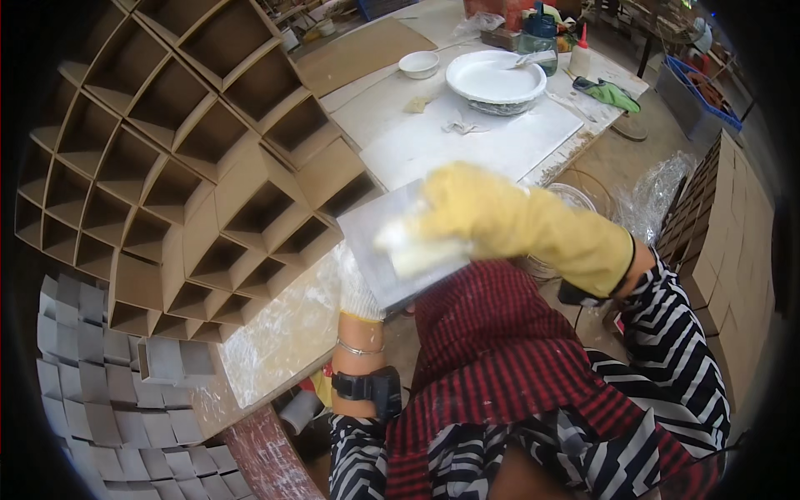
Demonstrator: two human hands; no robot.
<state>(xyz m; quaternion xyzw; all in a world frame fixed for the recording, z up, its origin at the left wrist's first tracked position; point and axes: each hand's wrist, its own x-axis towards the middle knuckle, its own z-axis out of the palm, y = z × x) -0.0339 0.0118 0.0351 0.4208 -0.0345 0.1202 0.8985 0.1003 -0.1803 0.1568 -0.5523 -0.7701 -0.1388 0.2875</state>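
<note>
A flat grey square panel [365,235] is held up, tilted, in front of the person's body, near the bench [358,102] edge. The right hand [467,204], in a long yellow glove, is closed around a blurred, pale block [432,257] against the panel's face, hiding part of it. The left hand [353,279], in a white knitted glove, supports the panel from beneath; its fingers are hidden, so how far open it is cannot be told.

To the left, a large brown lattice [236,164] of open square boxes blocks much of the bench. Beyond the panel lie a white sheet [467,154], a wide white basin [496,79], a small white bowl [418,65] and a brown board [367,52]. Past the basin stand a dark teal jug [539,35] and a red-tipped bottle [581,60], with a green glove [611,94] near them. Grey stepped blocks [108,417] fill the lower left; crumpled clear plastic [654,196] and brown boxes [733,225] stand right.
</note>
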